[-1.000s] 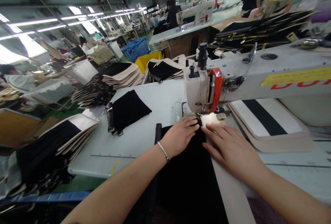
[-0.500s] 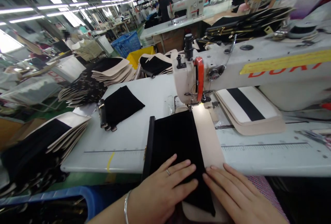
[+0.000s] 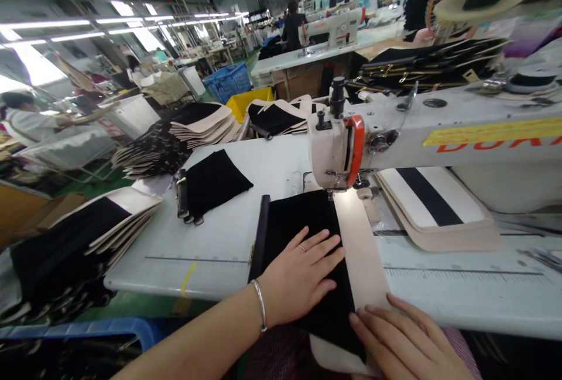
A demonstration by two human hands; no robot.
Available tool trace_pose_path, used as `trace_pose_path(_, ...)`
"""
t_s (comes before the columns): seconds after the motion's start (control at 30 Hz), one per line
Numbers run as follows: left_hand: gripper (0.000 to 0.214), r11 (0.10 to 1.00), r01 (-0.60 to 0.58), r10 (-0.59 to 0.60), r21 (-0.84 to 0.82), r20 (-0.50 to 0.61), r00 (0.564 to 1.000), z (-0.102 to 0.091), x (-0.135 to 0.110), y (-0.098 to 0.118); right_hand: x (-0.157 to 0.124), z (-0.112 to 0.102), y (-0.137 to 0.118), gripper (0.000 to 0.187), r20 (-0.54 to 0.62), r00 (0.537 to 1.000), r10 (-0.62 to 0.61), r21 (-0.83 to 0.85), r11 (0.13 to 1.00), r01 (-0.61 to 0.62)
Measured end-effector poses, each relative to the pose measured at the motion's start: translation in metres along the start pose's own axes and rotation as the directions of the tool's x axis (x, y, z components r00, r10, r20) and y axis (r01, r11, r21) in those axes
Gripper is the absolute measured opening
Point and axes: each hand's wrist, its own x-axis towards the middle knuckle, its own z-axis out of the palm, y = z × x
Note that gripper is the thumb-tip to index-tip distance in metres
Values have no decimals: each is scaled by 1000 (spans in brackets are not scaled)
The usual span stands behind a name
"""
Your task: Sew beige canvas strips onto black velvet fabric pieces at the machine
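Note:
A black fabric piece [image 3: 302, 216] with a dark strip along its left edge lies over a cream panel [image 3: 362, 251]. Their far end sits under the needle area of a white sewing machine [image 3: 327, 151], beside its lit spot. My left hand [image 3: 302, 274], with a ring and a bracelet, rests flat on the black fabric, fingers spread. Near the table's front edge, my right hand [image 3: 399, 339] lies with stretched fingers across the cream panel and the black edge. The near end of both layers hangs past the table edge, partly covered by my right hand.
Another black piece [image 3: 215, 184] lies left on the white table [image 3: 175, 274]. Stacks of cream-and-black panels [image 3: 206, 122] stand beyond it and at the left. Striped cream panels [image 3: 439, 204] lie under the machine arm. A blue bin [image 3: 149, 333] stands at lower left.
My left hand has slid forward and rightward over the black fabric. The view has shifted, so the machine and table appear farther right and slightly lower. My right hand stays at the near edge.

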Motion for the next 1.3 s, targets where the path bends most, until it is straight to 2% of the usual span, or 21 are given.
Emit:
trace_pose_path(0.07, 47, 1000, -6, 6, 11, -12, 1000, -3, 2, -2, 8, -5, 8, 32, 4, 1000, 7, 5, 1000, -7)
trace_pose_path(0.2, 38, 996, -81, 79, -29, -56, 995, -4, -4, 1, 15, -5, 16, 29, 27, 998, 57, 33, 998, -58)
trace_pose_path(0.43, 28, 983, -170, 151, -69, -222, 963, 11, -18, 0, 28, 4, 25, 27, 48, 993, 110, 97, 989, -114)
trace_pose_path(0.53, 24, 970, -239, 217, -53, -262, 940, 18, -17, -3, 29, 5, 30, 26, 36, 993, 108, 118, 987, -112)
trace_pose_path(0.67, 23, 955, -290, 258, -56, -316, 913, 22, -16, -6, 21, 6, 37, 27, 55, 998, 30, 82, 996, -34)
trace_pose_path(0.77, 24, 958, -282, 253, -58, -302, 919, 22, -12, -9, 17, 9, 41, 30, 89, 996, 19, 52, 998, -24)
trace_pose_path(0.93, 26, 965, -262, 247, -34, -236, 940, 19, 1, -21, 19, 14, 45, 37, 143, 986, 90, 86, 991, -103)
trace_pose_path(1.1, 27, 966, -259, 252, -4, -232, 940, 14, 18, -34, 30, 16, 51, 31, 190, 958, 214, 76, 970, -231)
trace_pose_path(1.3, 29, 973, -230, 228, 17, -207, 951, 10, 35, -52, 46, 23, 64, 29, 208, 947, 245, 76, 961, -266)
